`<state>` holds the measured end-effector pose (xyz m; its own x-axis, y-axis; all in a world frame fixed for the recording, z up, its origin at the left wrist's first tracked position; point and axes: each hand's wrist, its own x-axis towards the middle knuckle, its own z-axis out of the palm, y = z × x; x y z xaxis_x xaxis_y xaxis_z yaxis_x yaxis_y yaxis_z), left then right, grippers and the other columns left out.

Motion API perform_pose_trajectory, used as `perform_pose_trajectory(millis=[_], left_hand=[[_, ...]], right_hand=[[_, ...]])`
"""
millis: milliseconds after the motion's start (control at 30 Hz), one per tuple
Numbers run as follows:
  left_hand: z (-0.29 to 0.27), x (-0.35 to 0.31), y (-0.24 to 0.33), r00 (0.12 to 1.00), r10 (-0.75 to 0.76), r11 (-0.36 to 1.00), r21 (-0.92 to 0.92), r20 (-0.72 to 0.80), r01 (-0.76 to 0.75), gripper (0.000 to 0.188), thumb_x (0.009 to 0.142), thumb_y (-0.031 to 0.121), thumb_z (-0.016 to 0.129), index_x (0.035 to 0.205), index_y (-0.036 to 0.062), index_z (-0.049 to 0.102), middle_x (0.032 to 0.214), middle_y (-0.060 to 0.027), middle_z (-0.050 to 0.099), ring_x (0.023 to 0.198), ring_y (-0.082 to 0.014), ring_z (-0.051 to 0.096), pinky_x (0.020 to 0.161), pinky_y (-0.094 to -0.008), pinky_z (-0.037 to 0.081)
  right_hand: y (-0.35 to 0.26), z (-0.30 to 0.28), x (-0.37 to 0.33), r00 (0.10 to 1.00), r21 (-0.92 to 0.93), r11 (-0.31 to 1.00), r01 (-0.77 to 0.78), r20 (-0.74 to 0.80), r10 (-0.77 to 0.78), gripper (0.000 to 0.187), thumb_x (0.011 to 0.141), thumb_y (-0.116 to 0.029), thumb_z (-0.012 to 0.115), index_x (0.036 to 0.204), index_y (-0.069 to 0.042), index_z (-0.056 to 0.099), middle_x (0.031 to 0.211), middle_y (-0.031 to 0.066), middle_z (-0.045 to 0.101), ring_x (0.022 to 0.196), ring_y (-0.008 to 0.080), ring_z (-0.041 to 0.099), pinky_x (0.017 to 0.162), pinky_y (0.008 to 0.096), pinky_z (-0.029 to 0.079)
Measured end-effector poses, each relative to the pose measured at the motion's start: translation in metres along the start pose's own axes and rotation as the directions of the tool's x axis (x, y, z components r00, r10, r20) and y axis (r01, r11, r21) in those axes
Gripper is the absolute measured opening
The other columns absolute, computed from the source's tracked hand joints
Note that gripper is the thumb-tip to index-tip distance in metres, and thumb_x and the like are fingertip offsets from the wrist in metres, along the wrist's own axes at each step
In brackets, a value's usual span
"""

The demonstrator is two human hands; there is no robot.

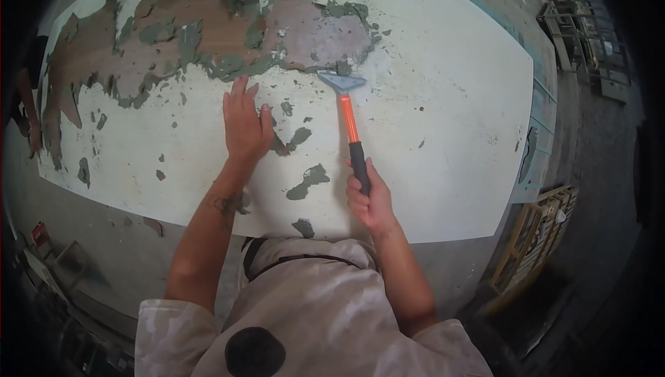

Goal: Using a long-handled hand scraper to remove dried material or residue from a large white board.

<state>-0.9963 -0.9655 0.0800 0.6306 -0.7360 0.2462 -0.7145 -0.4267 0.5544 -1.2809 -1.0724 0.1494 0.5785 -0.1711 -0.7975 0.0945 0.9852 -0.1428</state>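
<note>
My right hand (370, 200) is wrapped round the dark grip of a long-handled scraper (351, 121) with an orange shaft. Its wide grey head lies against the white panel (443, 148), at the lower right edge of a bare pinkish-brown patch (312, 34). Flat on the panel rests my left hand (246, 124), fingers stretched toward the patch's ragged border and holding nothing. Grey-green flakes (308, 182) lie loose below the scraper and beside my left hand. More of the grey-green layer (239, 65) clings around the patch.
At the far left edge another person's arm (29, 110) hangs beside the panel. A wooden pallet (537, 235) stands on the floor at the lower right. Metal frames (585, 38) sit at the upper right. Beyond the panel's right side runs a greenish frame edge (544, 107).
</note>
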Motion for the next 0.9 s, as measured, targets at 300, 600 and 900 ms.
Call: perform_pose_trajectory(millis=[300, 600, 900], left_hand=[[0.002, 0.005, 0.005, 0.999, 0.013, 0.999, 0.030, 0.042, -0.014, 0.040, 0.094, 0.013, 0.061, 0.129, -0.0048, 0.057, 0.154, -0.0267, 0.043, 0.148, -0.0449, 0.036, 0.121, -0.0632, 0.023], [0.003, 0.009, 0.004, 0.999, 0.016, 0.999, 0.042, 0.041, -0.018, 0.040, 0.095, 0.013, 0.060, 0.130, -0.0049, 0.056, 0.154, -0.0270, 0.043, 0.147, -0.0458, 0.037, 0.121, -0.0627, 0.024], [0.004, 0.004, 0.002, 0.999, -0.001, 0.998, 0.060, 0.048, -0.002, 0.040, 0.095, 0.013, 0.059, 0.131, -0.0050, 0.055, 0.155, -0.0263, 0.042, 0.147, -0.0461, 0.036, 0.121, -0.0632, 0.023]], right_hand=[[-0.013, 0.009, 0.000, 0.992, -0.067, 0.998, -0.002, -0.125, -0.007, 0.045, 0.112, -0.047, 0.044, 0.128, -0.008, 0.060, 0.071, -0.0013, 0.049, 0.043, 0.0044, 0.033, 0.034, 0.0201, 0.026], [0.002, 0.025, 0.016, 0.999, -0.079, 0.997, -0.002, -0.039, -0.001, 0.046, 0.113, -0.044, 0.043, 0.132, -0.005, 0.057, 0.074, -0.0009, 0.051, 0.044, 0.0035, 0.035, 0.036, 0.0194, 0.028], [0.037, 0.018, 0.012, 0.998, 0.148, 0.987, -0.062, -0.013, 0.065, 0.045, 0.112, -0.047, 0.042, 0.130, -0.010, 0.059, 0.075, 0.0004, 0.051, 0.046, 0.0055, 0.035, 0.037, 0.0210, 0.027]])
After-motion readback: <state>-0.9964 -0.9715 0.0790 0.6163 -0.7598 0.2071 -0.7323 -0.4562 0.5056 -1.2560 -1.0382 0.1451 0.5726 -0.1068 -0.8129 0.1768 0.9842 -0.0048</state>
